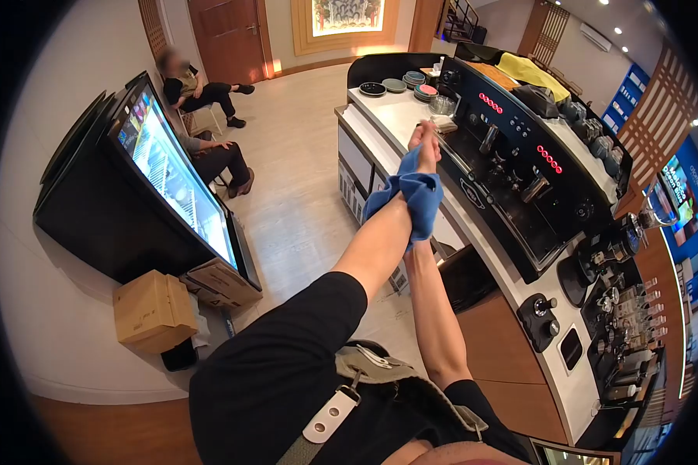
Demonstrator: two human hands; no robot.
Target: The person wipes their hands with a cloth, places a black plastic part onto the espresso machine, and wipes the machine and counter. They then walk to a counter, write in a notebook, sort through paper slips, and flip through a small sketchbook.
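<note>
A blue cloth [420, 194] is bunched where my two forearms meet, beside the counter edge. Beyond it shows my left hand [425, 143], its fingers curled and close together; what they hold, if anything, is hidden. The cloth lies around that wrist and hangs down over my other forearm. Folds of the cloth cover my right hand, so its fingers cannot be seen. Just past the visible fingers, a folded pale cloth [444, 123] rests on the counter near the black espresso machine [512, 147].
Plates [372, 89] and a glass bowl [442, 105] stand on the white counter [380, 143]. Grinders [616, 240] are at right. At left are a lit display case [174, 178], a cardboard box [153, 311] and two seated people [198, 91].
</note>
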